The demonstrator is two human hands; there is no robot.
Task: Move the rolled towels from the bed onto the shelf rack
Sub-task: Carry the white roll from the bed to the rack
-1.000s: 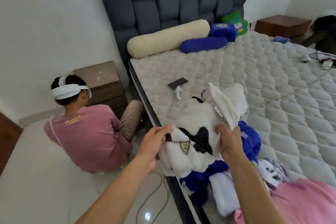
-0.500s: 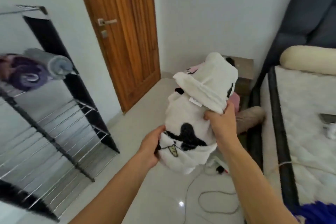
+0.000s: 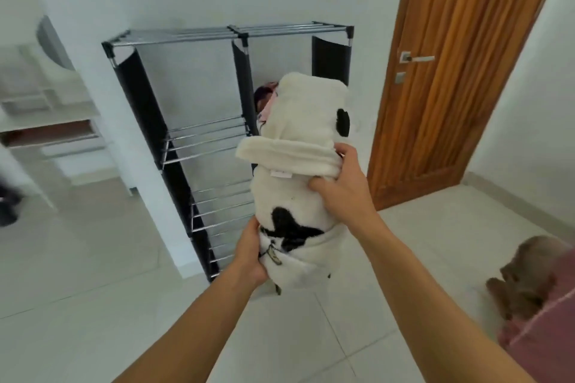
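Observation:
I hold a thick white rolled towel [image 3: 298, 140] with black patches upright in front of me. My left hand [image 3: 250, 250] grips its bottom end. My right hand [image 3: 340, 186] clasps its side over a loose flap. Straight behind it stands the shelf rack [image 3: 199, 84], a black frame with chrome rod shelves against the white wall. A purple and pink towel [image 3: 264, 96] peeks out on an upper right shelf, mostly hidden by the towel I carry. The bed is out of view.
A wooden door [image 3: 460, 71] with a metal handle is shut to the right of the rack. A seated person in a pink shirt [image 3: 541, 320] is at the lower right edge. Pale floor tiles [image 3: 93, 258] spread around; white furniture blurs at the left.
I turned away from the bed, past the door, and now face the rack. The white towel stayed in both hands and now hangs in front of the rack's right half.

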